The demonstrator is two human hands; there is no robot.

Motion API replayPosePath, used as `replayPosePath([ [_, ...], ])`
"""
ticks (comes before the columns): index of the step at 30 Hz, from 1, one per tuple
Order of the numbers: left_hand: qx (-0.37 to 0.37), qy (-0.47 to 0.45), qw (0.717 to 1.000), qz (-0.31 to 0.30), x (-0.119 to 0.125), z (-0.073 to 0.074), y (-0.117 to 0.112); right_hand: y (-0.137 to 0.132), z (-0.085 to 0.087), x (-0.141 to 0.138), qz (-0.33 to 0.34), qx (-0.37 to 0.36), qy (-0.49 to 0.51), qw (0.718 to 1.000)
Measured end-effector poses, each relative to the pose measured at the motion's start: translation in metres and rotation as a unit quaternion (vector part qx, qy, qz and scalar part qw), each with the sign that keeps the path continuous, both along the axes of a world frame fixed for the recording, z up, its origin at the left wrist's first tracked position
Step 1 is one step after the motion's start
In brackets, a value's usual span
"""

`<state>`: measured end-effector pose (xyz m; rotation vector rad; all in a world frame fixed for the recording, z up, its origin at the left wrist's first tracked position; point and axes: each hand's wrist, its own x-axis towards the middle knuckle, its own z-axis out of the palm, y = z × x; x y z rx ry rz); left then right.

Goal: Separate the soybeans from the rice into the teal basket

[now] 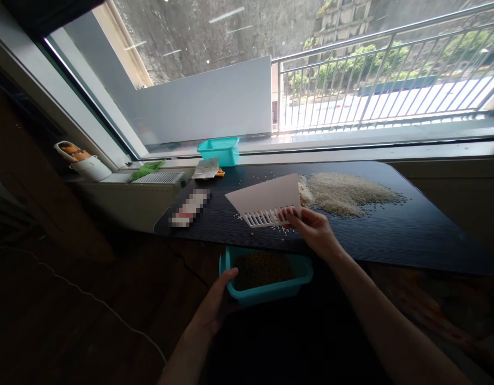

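My left hand [214,305] is closed on the left end of a turquoise plastic tub [266,294], its thumb over the rim. Small brown-yellow beans or grains [266,269] lie inside the tub, which is below the table's front edge. My right hand [314,230] grips the right end of a white slotted plastic scraper [266,197], above the table. Slots run along the scraper's lower edge, and a few fingers show through them. Behind my right hand spreads a pile of pale rice-like grains [347,192]. Loose white grains lie below the scraper.
The dark table [427,235] stands by the window. On its far side are a second turquoise tub [220,151] and a crumpled packet [206,168]. A blurred flat item [190,207] lies at the left. A white pot [91,167] stands on the sill ledge. A pale cable [106,305] crosses the floor.
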<state>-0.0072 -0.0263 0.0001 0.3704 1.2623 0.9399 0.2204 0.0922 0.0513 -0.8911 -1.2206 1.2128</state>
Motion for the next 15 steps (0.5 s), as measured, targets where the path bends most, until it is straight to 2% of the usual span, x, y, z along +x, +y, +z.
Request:
replayPosePath([
  [5,0.001,-0.011,1.000,0.007,-0.006,-0.003,-0.001,-0.008,0.002,0.001,0.016,-0.016,-0.018,1.000],
  [11,0.009,-0.019,1.000,0.010,-0.006,-0.002,-0.002,-0.006,0.001,0.009,-0.063,-0.017,0.012,0.998],
  [15,0.005,-0.010,1.000,0.011,-0.005,-0.001,-0.001,-0.009,0.002,0.005,-0.030,-0.027,-0.013,0.999],
])
